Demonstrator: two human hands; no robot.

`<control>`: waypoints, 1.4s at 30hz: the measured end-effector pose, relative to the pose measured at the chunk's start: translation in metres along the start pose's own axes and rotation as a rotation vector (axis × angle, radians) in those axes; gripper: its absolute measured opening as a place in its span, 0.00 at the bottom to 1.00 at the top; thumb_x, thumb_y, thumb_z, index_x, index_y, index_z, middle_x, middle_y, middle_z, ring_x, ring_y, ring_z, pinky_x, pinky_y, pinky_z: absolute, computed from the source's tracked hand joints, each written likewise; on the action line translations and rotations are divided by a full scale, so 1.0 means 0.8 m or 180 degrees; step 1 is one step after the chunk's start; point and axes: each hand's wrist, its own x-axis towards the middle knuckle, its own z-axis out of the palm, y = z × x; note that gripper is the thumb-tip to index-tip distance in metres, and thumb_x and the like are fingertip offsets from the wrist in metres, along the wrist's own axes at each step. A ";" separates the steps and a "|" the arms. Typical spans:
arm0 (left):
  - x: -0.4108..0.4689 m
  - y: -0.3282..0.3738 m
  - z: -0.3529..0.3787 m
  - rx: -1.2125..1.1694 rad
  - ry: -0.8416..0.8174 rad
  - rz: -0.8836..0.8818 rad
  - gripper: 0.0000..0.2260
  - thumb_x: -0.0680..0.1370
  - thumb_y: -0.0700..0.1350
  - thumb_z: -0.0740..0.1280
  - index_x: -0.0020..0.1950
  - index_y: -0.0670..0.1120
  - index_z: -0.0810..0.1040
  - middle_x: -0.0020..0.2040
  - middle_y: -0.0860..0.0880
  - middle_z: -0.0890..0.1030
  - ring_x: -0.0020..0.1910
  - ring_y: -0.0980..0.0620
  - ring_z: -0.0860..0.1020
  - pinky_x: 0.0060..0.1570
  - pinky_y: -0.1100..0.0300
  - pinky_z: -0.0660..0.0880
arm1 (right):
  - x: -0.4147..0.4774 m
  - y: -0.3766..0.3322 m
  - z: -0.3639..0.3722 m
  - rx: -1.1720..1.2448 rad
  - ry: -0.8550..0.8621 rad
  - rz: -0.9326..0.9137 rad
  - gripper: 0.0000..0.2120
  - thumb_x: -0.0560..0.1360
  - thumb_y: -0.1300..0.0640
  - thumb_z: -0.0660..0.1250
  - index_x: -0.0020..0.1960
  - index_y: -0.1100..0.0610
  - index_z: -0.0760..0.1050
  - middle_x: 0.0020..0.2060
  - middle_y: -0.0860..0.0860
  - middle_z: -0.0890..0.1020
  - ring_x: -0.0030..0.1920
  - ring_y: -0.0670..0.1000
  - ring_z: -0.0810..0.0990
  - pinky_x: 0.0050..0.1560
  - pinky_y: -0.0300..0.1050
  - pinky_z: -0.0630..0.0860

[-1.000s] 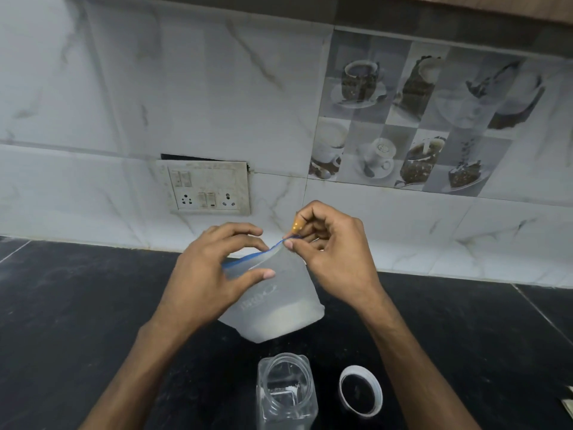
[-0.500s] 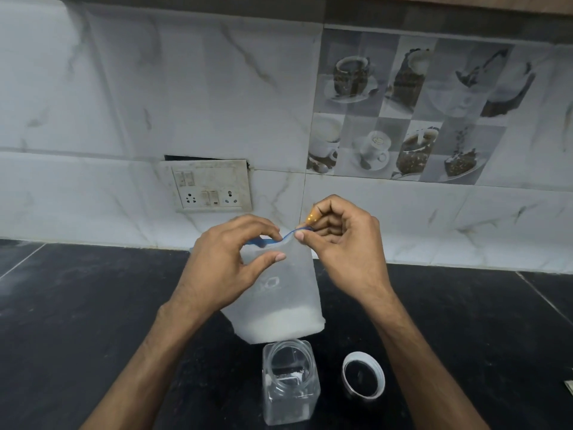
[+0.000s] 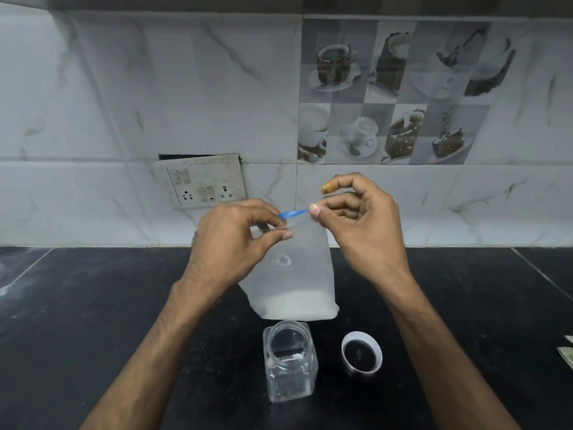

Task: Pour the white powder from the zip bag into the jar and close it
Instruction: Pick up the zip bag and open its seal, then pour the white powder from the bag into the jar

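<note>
Since a second ago the bag [image 3: 294, 274] hangs straighter and higher, and my hands have pulled a little further apart along its top. It is upright now above the counter [image 3: 93, 321], its bottom edge just over the far rim of the jar [image 3: 290, 360], with the white powder [image 3: 294, 305] settled along the bottom.

My left hand [image 3: 232, 243] pinches the bag's top left corner between thumb and fingers, closed on the plastic. My right hand [image 3: 362, 221] pinches the right end of the blue zip strip [image 3: 293, 214] between thumb and forefinger, closed on it too; the strip runs taut between my two hands. One fingertip of my right hand looks orange.

Near me, the jar stands upright and open on the black counter, clear, with what looks like a little white at its base. Just right of it, apart from it, the lid [image 3: 362, 356] lies with its hollow side up, white-rimmed.

On the far wall behind my hands sits a switch plate [image 3: 201, 181], and further right a tile [image 3: 393, 91] pictured with coffee cups.
</note>
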 end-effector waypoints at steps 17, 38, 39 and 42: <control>0.008 0.035 -0.010 -0.0058 0.0165 0.0016 0.08 0.70 0.52 0.77 0.45 0.50 0.87 0.43 0.58 0.84 0.39 0.57 0.83 0.45 0.55 0.81 | -0.122 0.162 -0.032 0.0919 -0.0319 0.1725 0.17 0.76 0.66 0.69 0.62 0.53 0.78 0.57 0.51 0.85 0.52 0.52 0.86 0.45 0.38 0.81; -0.002 0.027 -0.030 -0.0425 0.0528 0.0041 0.07 0.70 0.47 0.78 0.44 0.45 0.87 0.40 0.58 0.82 0.37 0.59 0.81 0.43 0.76 0.69 | -0.107 0.137 -0.007 0.0434 0.0198 0.0523 0.09 0.75 0.66 0.69 0.43 0.53 0.81 0.46 0.50 0.82 0.48 0.47 0.81 0.50 0.41 0.77; -0.003 0.025 -0.031 -0.0464 0.0558 0.0014 0.07 0.70 0.46 0.78 0.44 0.44 0.86 0.40 0.57 0.83 0.38 0.57 0.81 0.42 0.74 0.70 | -0.103 0.131 -0.009 0.0238 0.0211 0.0356 0.08 0.75 0.65 0.68 0.43 0.53 0.80 0.46 0.49 0.81 0.48 0.46 0.80 0.50 0.39 0.77; -0.008 0.019 -0.033 -0.0659 0.0689 -0.0137 0.07 0.70 0.45 0.78 0.45 0.46 0.86 0.41 0.57 0.83 0.40 0.59 0.82 0.42 0.68 0.76 | -0.085 0.119 -0.020 -0.0040 0.0378 0.0136 0.12 0.76 0.65 0.68 0.43 0.48 0.79 0.47 0.46 0.80 0.47 0.41 0.79 0.48 0.34 0.75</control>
